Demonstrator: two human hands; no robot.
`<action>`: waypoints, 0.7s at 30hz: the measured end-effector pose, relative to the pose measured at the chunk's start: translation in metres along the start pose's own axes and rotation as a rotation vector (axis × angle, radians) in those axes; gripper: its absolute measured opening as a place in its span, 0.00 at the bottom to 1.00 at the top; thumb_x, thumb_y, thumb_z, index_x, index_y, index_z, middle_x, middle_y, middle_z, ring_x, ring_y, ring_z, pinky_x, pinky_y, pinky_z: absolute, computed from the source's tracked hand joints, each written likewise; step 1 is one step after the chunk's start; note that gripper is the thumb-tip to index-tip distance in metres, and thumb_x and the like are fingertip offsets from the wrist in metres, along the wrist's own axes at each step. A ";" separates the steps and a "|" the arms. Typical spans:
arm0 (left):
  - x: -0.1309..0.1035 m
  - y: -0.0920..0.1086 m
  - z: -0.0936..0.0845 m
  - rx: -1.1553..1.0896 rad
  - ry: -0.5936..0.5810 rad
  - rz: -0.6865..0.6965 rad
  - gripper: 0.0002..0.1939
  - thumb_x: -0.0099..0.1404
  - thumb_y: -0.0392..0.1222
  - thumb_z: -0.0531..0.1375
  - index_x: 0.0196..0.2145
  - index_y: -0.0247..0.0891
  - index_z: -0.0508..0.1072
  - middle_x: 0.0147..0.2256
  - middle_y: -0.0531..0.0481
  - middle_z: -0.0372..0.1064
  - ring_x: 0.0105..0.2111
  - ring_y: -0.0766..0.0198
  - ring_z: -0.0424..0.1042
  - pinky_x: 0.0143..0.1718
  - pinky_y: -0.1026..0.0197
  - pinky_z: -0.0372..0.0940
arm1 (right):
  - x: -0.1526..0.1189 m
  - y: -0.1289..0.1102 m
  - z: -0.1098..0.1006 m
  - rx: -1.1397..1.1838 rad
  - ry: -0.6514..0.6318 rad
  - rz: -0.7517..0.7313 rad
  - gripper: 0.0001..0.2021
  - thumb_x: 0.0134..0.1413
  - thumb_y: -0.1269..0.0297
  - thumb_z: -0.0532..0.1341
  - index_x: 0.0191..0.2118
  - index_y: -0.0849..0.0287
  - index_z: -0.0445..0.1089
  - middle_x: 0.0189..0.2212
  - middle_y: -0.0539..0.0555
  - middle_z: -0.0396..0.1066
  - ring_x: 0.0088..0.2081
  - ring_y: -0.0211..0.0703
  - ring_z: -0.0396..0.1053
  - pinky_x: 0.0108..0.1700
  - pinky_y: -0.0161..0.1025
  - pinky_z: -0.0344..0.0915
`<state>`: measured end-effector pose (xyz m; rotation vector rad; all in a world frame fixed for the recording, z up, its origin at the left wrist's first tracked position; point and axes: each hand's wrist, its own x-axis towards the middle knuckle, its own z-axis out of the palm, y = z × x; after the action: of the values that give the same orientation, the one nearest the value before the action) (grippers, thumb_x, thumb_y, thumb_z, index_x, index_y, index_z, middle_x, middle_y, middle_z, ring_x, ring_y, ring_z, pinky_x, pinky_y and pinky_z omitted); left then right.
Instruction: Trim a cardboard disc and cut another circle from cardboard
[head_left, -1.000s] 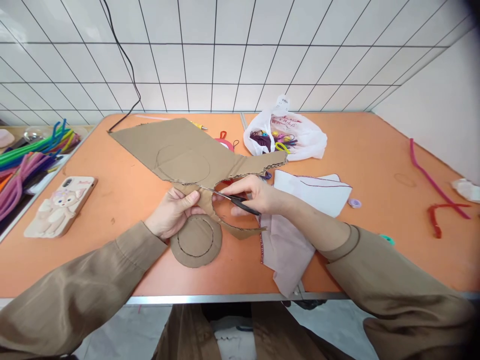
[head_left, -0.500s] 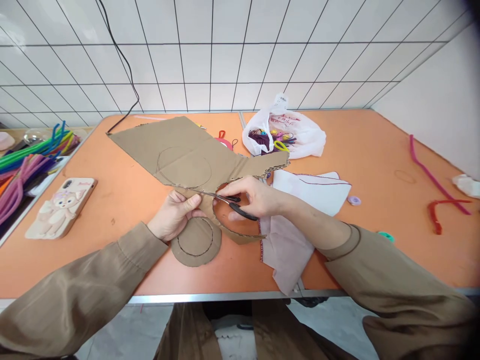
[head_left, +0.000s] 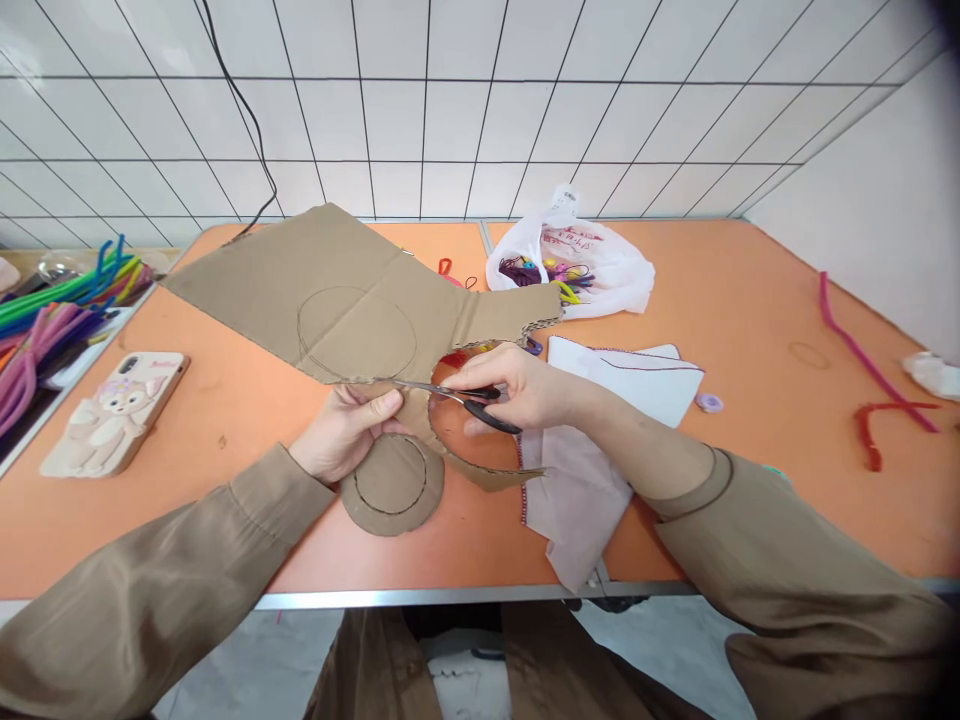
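My left hand (head_left: 349, 425) pinches the lower edge of a brown cardboard sheet (head_left: 300, 270), thumb on top. A pencilled circle shows on the sheet, and a curved cut-out opens at its right side. Black-handled scissors (head_left: 487, 408) are gripped in my right hand (head_left: 525, 385), their blades against the cardboard just beside my left thumb. Below my left hand a round cardboard disc (head_left: 391, 485) with an inner ring line lies near the table's front; whether my fingers touch it I cannot tell. White cloth (head_left: 574, 490) with dark red stitching lies under my right forearm.
A white plastic bag (head_left: 611, 270) holding coloured bits stands at the back. To the left are a phone in a cartoon case (head_left: 116, 415) and colourful pipe cleaners (head_left: 45, 350). Pink (head_left: 862, 345) and red pipe cleaners (head_left: 870, 440) lie right, near a small lilac spool (head_left: 709, 402).
The cardboard sheet has swung left and its right arm has risen clear of the cloth. Both hands stay nearly in place, with the scissors still at the edge by my left thumb.
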<state>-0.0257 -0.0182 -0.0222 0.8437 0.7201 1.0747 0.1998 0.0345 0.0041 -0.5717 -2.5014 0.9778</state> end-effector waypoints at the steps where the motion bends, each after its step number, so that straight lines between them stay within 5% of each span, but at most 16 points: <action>1: 0.000 0.001 0.000 -0.017 0.004 0.001 0.11 0.54 0.41 0.70 0.36 0.35 0.80 0.34 0.43 0.79 0.35 0.54 0.79 0.35 0.56 0.75 | 0.000 0.000 0.000 -0.008 -0.001 0.003 0.12 0.53 0.57 0.63 0.37 0.61 0.74 0.21 0.46 0.58 0.25 0.34 0.51 0.28 0.34 0.49; 9: 0.001 -0.002 -0.001 0.036 0.034 0.031 0.12 0.52 0.41 0.70 0.35 0.34 0.79 0.35 0.43 0.79 0.34 0.53 0.78 0.30 0.57 0.75 | 0.002 -0.002 0.005 0.016 -0.017 0.041 0.11 0.50 0.57 0.64 0.35 0.61 0.73 0.25 0.48 0.63 0.28 0.36 0.57 0.31 0.34 0.53; 21: 0.001 -0.004 -0.006 0.041 0.058 0.006 0.13 0.52 0.41 0.71 0.35 0.35 0.79 0.38 0.43 0.79 0.35 0.54 0.78 0.30 0.56 0.75 | 0.003 -0.009 0.001 -0.017 -0.040 -0.024 0.15 0.52 0.60 0.64 0.22 0.60 0.60 0.20 0.44 0.49 0.24 0.32 0.47 0.26 0.32 0.47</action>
<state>-0.0283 -0.0170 -0.0286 0.8529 0.7915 1.0962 0.1950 0.0295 0.0099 -0.5315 -2.5477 0.9689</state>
